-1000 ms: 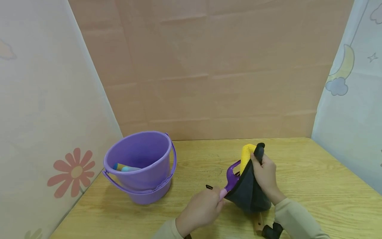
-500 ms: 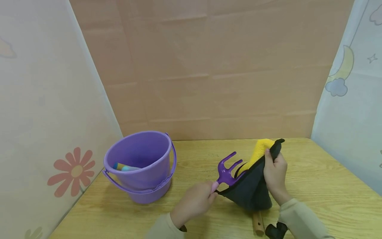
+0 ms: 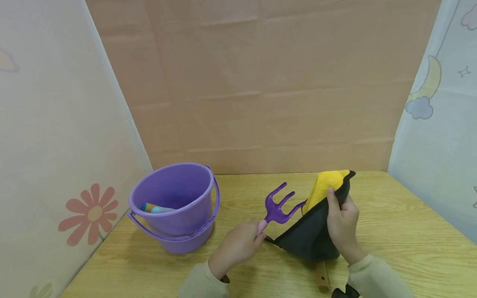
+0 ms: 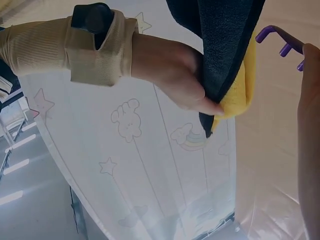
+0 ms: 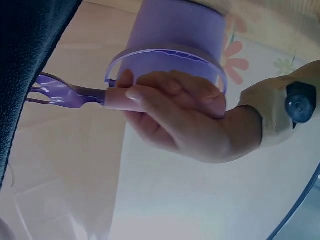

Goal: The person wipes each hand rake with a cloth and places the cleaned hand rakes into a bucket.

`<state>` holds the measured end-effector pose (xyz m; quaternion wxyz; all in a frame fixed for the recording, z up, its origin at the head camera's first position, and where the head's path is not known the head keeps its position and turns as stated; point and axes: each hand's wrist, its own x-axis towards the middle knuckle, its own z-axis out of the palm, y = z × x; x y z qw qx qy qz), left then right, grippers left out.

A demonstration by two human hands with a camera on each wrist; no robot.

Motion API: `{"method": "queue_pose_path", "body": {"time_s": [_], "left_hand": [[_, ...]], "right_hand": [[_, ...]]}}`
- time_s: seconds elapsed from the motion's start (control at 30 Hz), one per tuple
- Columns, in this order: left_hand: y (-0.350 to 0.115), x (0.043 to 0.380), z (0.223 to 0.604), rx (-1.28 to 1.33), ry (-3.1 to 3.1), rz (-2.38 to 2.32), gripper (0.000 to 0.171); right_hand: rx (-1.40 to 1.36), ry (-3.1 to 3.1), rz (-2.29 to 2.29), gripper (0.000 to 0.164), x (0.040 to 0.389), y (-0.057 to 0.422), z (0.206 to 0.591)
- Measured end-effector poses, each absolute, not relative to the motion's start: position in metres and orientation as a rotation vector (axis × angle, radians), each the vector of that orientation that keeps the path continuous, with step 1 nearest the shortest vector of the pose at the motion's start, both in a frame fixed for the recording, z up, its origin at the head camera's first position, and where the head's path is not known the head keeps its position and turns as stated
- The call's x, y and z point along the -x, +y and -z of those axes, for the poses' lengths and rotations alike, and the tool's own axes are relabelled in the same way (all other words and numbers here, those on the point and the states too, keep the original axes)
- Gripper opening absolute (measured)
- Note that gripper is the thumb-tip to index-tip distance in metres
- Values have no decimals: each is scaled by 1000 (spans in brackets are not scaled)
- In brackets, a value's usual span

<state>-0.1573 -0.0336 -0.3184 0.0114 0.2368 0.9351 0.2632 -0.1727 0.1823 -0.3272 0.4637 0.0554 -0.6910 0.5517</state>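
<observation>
A small garden hand fork (image 3: 275, 210) with purple prongs and a pink handle is gripped in my left hand (image 3: 236, 246), prongs pointing up and away. One prong tip overlaps the edge of a cloth (image 3: 311, 236), dark grey on the outside and yellow inside. My right hand (image 3: 343, 225) pinches the cloth near its upper corner, thumb on the dark side in the head view. The cloth's lower left corner, with a thin black loop, reaches close to my left fingers. In the right wrist view the fingers wrap round the fork's pink handle (image 5: 117, 99).
Left on the wooden table (image 3: 238, 203) stands a purple bucket (image 3: 201, 215) with a swing handle; blue and yellow items (image 3: 160, 209) lie inside it. A wooden handle end (image 3: 322, 279) sticks out from beneath the cloth. Printed sheets wall both sides, brown sheet behind.
The fork has come out from the cloth leftward, its prongs now in sight. My right hand has moved right and drawn the cloth's edge up, showing more yellow. The bucket has stayed put.
</observation>
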Motion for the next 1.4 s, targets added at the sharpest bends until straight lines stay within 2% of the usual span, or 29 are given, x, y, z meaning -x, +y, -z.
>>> {"method": "queue_pose_path", "body": {"time_s": [0.43, 0.67, 0.87, 1.1, 1.27, 1.4], "left_hand": [[-26, 156, 318, -741, 2905, -840, 17], [-23, 153, 315, -804, 2911, -842, 16], [-19, 152, 317, -907, 2947, -738, 9], [-12, 145, 319, -926, 2949, -702, 18], [-11, 142, 320, -929, 2928, -747, 18], [-10, 140, 321, -872, 2888, -794, 19]], "right_hand": [[-929, -1736, -1193, 16, 167, 160, 351], [-1090, -1941, -920, 39, 169, 155, 359], [-1124, -2041, -723, 39, 174, 155, 360], [-989, -2115, -632, 34, 179, 160, 360], [-912, -2138, -597, 43, 184, 162, 357], [-822, -2174, -573, 42, 189, 164, 353]]}}
